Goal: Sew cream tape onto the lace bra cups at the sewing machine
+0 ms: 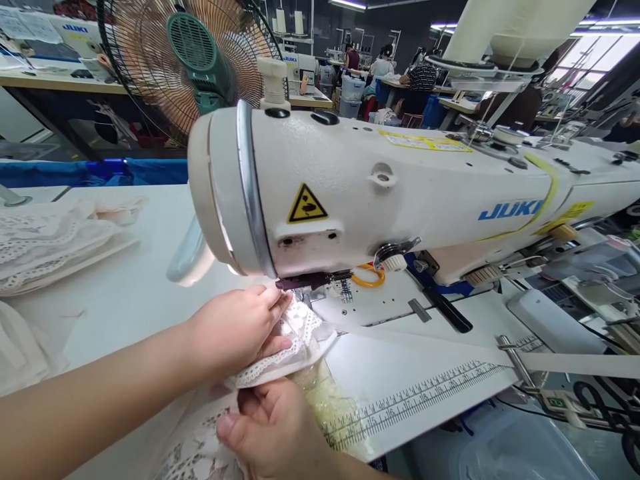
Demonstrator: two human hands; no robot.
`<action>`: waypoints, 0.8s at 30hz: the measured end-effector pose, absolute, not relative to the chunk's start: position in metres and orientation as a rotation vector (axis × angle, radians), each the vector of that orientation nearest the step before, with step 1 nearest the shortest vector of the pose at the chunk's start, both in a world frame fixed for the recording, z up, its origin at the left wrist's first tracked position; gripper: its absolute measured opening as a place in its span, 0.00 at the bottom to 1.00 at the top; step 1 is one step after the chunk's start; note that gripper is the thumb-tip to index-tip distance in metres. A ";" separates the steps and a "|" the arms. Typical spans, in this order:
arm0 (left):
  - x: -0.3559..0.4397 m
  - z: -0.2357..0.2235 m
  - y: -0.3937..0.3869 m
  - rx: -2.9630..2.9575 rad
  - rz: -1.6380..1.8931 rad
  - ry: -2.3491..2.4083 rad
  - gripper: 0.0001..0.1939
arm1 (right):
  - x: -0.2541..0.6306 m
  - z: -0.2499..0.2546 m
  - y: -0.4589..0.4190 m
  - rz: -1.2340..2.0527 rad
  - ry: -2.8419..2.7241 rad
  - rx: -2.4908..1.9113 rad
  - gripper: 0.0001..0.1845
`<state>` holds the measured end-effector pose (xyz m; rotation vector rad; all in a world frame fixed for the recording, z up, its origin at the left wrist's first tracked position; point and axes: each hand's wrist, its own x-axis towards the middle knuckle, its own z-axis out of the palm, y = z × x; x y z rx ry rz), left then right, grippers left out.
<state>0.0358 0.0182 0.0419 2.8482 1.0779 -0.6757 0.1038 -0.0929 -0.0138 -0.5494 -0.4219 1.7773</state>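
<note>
A piece of white eyelet lace fabric [299, 327] lies under the head of a white sewing machine [325, 173], its far end beneath the needle area. My left hand [235, 327] is closed on the lace close to the presser foot, fingertips pressed together at its upper edge. Lower down, my right hand [280, 427] pinches the fabric's near edge, with more patterned lace [205, 427] hanging below and to the left of it. The needle itself is hidden behind the machine head and my left fingers. A pale strip [425, 343] runs from the right toward the fabric.
More white lace pieces [55, 240] are stacked on the table at left. Yellow-handled scissors [369, 275] lie behind the needle area. A printed ruler [425, 393] runs along the front edge, by a metal strip guide [517, 363]. A fan [193, 60] stands behind; people sit farther back.
</note>
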 end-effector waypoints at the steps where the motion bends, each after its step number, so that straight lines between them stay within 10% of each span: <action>1: 0.035 0.042 0.019 2.860 -0.671 1.073 0.31 | 0.103 -0.012 -0.092 1.779 -0.427 -0.547 0.23; 10: 0.010 0.027 0.015 3.113 -0.228 0.823 0.22 | 0.149 0.003 -0.106 1.917 -1.273 -0.799 0.26; 13: 0.009 0.021 -0.011 3.045 0.052 0.567 0.13 | 0.192 0.016 -0.106 1.347 -1.949 -0.970 0.13; 17: 0.016 0.013 -0.046 2.848 0.333 0.606 0.06 | 0.230 0.022 -0.084 0.524 -2.315 -1.275 0.19; 24: 0.008 -0.010 -0.037 2.986 0.626 0.487 0.15 | 0.243 0.010 -0.071 0.337 -2.695 -1.339 0.17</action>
